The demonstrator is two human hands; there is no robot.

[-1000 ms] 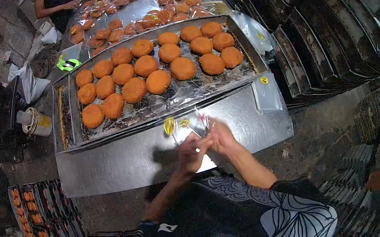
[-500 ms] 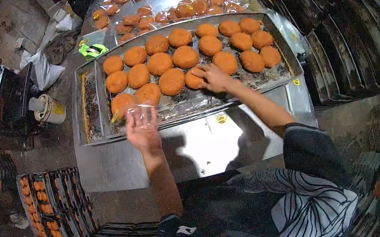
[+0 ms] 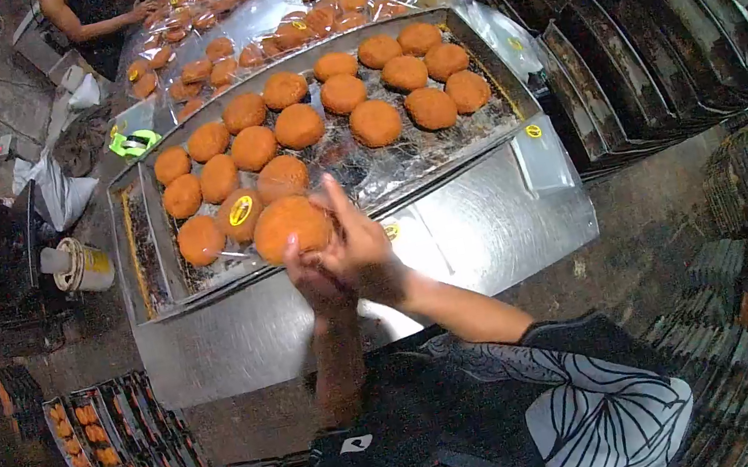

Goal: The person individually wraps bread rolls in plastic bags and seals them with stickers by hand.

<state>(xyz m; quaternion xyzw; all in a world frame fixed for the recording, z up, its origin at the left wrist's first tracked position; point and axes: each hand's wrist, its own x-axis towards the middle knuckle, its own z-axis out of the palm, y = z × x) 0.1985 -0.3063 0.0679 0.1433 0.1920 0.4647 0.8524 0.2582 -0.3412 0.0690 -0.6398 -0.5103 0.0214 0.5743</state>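
Observation:
Both my hands meet over the front edge of a metal tray (image 3: 442,166) holding rows of round, brown, crumbly-looking buns (image 3: 298,127). Between them is one bun (image 3: 288,227), lifted above the tray. My right hand (image 3: 363,240) grips its right side, with fingers raised. Partly hidden under it, my left hand (image 3: 324,277) is closed at the bun's lower edge on a clear plastic bag. The bag's yellow label (image 3: 240,211) shows over a bun behind; its outline is hard to make out.
Bagged buns (image 3: 298,27) cover the table's far end, where another person's arm (image 3: 107,25) reaches in. A green tape dispenser (image 3: 135,143) lies left of the tray. Stacked dark trays (image 3: 633,58) stand at right, a bucket (image 3: 84,264) at left, and a rack of buns (image 3: 112,450) at lower left.
My right hand has lifted a bun from the tray's front row and brought it left to my left hand, which was open with the plastic bag. The view has turned.

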